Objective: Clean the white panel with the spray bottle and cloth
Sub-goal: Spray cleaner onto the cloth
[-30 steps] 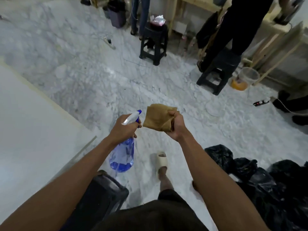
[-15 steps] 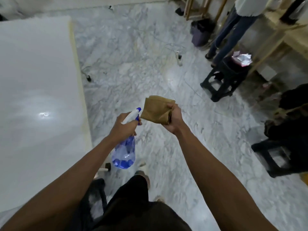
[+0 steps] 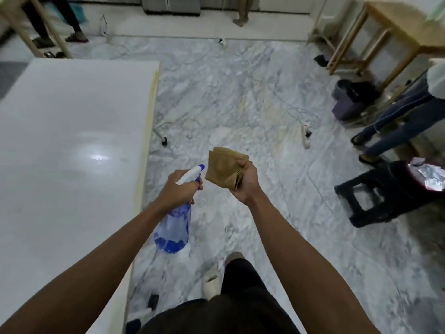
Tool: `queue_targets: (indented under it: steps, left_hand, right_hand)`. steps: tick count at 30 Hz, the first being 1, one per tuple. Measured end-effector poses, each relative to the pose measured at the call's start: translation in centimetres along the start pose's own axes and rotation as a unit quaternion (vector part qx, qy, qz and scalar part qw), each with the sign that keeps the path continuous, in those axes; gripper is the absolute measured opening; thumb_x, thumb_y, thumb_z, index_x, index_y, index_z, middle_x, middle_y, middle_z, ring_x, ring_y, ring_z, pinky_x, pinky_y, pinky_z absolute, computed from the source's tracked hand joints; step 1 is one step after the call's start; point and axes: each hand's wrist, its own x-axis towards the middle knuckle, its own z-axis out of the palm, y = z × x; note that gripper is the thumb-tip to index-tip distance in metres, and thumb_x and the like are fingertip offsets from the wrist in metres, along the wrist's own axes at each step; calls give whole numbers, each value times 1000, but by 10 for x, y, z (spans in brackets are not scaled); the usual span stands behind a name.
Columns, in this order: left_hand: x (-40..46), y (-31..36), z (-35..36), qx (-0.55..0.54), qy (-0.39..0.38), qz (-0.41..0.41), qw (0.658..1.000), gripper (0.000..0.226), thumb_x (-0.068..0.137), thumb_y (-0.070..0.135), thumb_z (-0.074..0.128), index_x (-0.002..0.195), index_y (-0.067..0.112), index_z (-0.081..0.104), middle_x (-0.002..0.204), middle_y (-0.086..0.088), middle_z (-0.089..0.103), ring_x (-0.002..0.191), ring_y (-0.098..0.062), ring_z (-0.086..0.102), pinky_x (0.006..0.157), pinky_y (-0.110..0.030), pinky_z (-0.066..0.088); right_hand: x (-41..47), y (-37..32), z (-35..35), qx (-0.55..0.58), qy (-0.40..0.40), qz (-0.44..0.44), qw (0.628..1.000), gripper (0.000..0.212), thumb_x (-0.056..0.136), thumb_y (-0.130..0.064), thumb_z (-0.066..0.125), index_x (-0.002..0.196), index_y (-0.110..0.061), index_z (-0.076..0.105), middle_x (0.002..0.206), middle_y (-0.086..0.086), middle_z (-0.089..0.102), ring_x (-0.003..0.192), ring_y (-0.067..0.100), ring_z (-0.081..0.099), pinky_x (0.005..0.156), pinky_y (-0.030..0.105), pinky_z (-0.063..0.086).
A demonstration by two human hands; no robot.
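The white panel lies flat on my left, glossy, with a bright light spot on it. My left hand grips the neck of a clear blue spray bottle with a white and blue nozzle; a little blue liquid sits at its bottom. The nozzle points right at a folded brown cloth. My right hand holds that cloth upright by its right edge. Both hands hover over the marble floor, just right of the panel's edge.
A black plastic stool with crumpled foil on it stands at the right. A person's legs are beside it, near a grey bucket and a wooden table. A power strip with cables lies on the floor.
The view has swung left, bringing the whole panel into sight and pushing the stool to the right. Both hands keep the same hold, bottle nozzle still close to the cloth.
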Motion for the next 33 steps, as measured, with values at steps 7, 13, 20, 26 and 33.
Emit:
queue_targets:
  steps: [7,13,20,26,33]
  left_hand:
    - [145,25,-53,-7,76,-17,997,14,91,3,58,88,-6,69,75,-11,67,40,-9,56,46,-27,55]
    - [259,50,-109,3,137,-67,988,14,89,6,59,89,-2,71,78,-14,67,46,-19,59,45,-17,47]
    - [349,60,-175,-41,179,-120,976,12,87,6,58,85,6,70,84,-18,74,43,-15,59,47,-21,51]
    - [425,47,-230,-49,196,-146,968,12,86,9,62,83,-1,66,76,-22,69,48,-15,60,48,-20,50]
    - [489,32,-278,-27,189,-141,971,19,91,12,66,105,0,68,95,-23,71,63,-24,64,48,-17,49]
  right_hand:
    - [156,-71,77,-28,-47,11,998,50,99,-28,37,142,-8,53,140,17,59,121,34,58,91,43,53]
    - [287,-119,159,-33,-102,55,993,51,98,-29,38,140,-5,53,136,19,61,118,36,61,92,45,54]
    - [386,-132,259,-49,-133,130,981,45,98,-28,36,130,-6,59,128,19,65,109,35,63,97,47,47]
    - [454,-126,324,-25,-158,153,975,42,99,-28,35,120,-6,64,113,17,73,99,33,70,88,43,55]
    - [514,-121,365,3,-142,172,975,41,100,-27,36,122,-5,63,116,19,71,106,36,65,81,42,58]
